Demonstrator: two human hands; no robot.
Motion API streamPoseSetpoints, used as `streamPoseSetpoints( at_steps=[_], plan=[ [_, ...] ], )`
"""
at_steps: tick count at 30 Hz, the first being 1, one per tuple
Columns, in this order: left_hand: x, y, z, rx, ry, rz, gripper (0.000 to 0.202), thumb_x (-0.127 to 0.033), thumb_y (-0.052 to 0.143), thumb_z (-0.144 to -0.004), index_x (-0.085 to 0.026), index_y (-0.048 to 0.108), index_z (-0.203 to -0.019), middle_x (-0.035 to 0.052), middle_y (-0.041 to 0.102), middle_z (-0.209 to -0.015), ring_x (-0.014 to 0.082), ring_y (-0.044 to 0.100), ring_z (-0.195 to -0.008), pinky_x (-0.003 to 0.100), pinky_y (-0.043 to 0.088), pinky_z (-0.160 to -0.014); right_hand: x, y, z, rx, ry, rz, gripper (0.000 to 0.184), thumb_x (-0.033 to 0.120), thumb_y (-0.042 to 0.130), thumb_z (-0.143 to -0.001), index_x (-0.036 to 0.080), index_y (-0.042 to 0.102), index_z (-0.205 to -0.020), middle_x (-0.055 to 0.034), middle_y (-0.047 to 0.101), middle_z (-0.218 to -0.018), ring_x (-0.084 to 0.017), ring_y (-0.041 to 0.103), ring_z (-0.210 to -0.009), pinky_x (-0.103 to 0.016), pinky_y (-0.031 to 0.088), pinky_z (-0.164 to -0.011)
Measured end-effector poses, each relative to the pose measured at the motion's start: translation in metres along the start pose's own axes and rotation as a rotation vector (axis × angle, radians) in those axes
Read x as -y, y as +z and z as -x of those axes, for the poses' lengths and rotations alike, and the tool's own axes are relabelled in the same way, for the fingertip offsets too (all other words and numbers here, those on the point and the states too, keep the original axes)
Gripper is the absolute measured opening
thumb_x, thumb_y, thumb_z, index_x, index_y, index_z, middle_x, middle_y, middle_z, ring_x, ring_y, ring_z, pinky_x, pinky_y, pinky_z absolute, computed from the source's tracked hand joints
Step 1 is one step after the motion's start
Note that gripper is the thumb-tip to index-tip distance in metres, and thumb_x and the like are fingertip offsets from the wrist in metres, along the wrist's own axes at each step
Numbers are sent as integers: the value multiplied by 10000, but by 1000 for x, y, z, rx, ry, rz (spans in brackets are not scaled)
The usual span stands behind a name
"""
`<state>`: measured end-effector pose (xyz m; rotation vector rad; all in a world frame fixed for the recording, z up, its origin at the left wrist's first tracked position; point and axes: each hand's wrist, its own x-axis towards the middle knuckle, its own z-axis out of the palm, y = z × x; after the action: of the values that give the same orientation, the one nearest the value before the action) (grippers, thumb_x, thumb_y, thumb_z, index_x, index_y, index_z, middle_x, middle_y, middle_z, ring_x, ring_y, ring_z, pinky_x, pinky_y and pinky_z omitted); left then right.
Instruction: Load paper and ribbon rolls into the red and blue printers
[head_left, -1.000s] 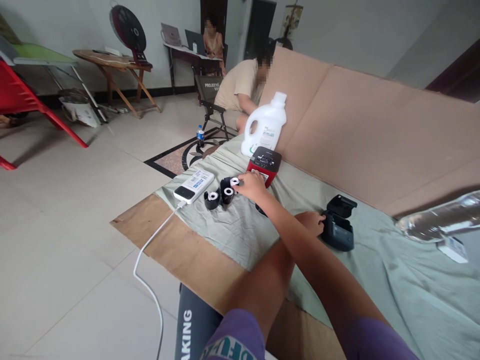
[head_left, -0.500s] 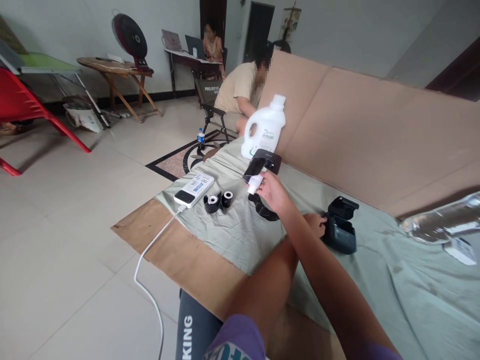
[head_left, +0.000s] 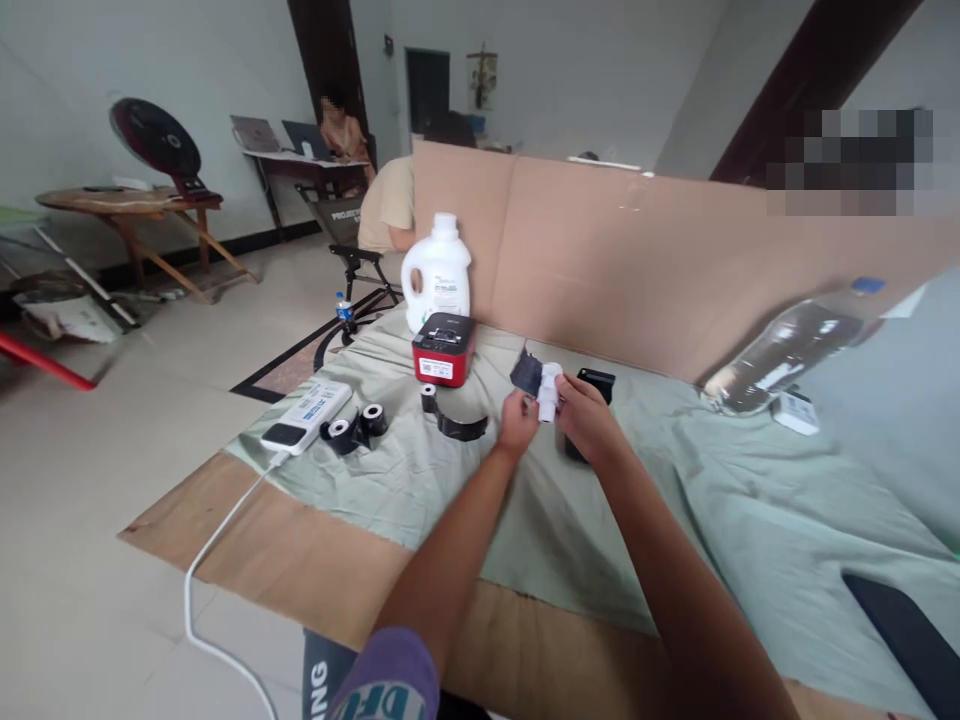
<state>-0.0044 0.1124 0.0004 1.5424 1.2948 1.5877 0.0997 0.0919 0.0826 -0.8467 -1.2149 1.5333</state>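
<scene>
In front of me, a white roll (head_left: pixel 550 390) with a dark strip (head_left: pixel 527 373) sticking out to its left is between my two hands. My left hand (head_left: pixel 519 424) pinches it at its lower left. My right hand (head_left: pixel 586 415) grips its right side. Behind my right hand is a small black device (head_left: pixel 576 446), mostly hidden; its raised lid (head_left: pixel 598 380) shows above the fingers. A red and black box-shaped device (head_left: pixel 442 368) stands to the left of my hands. Near it, a loose black strip (head_left: pixel 462 430) curls from a small white-cored roll (head_left: pixel 428 398).
Two black rolls (head_left: pixel 373 419) with white cores lie beside a white power bank (head_left: pixel 306 417) with a cable. A white jug (head_left: pixel 442 275) stands at the back. A cardboard panel (head_left: pixel 585 270) runs behind; a large plastic bottle (head_left: pixel 787 350) leans there. Other people sit beyond.
My left hand has come from the black device to the white roll, so both hands now hold it. My right hand no longer crosses over my left arm. The view has turned right.
</scene>
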Motion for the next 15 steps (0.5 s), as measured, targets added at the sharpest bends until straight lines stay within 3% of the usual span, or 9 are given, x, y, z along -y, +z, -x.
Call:
streamPoseSetpoints(
  at_steps=[3,7,10,15],
  plan=[
    [-12,-7,-8,32,146,-29,533,-338,633,-848,-172,484,-1332,98,642,-1193,210,625,-1037,350,517,-909,7,-39,2,-95,-31,-20,428,497,785,-666,201,623,-930,-28,680,-785,-184,665,-713,-286,517,-601],
    [-34,-6,-12,293,363,-151,934,-466,828,-653,-214,402,-1445,130,549,-1378,289,486,-1338,430,380,-1131,19,-61,8,-50,44,-72,402,437,798,-655,190,625,-921,-18,652,-745,-173,640,-641,-263,475,-508],
    [-45,0,-8,350,361,-157,988,-428,847,-641,-238,356,-1477,121,544,-1397,281,512,-1322,431,387,-1137,27,-64,14,40,101,-57,364,415,786,-672,182,633,-906,-20,642,-727,-175,636,-631,-260,472,-494],
    [-48,7,-2,272,325,-88,989,-393,796,-732,-229,228,-1525,136,548,-1396,261,558,-1276,431,450,-1094,33,-73,18,83,162,35,271,376,769,-713,161,643,-820,-10,614,-669,-117,562,-571,-242,488,-539]
  ],
)
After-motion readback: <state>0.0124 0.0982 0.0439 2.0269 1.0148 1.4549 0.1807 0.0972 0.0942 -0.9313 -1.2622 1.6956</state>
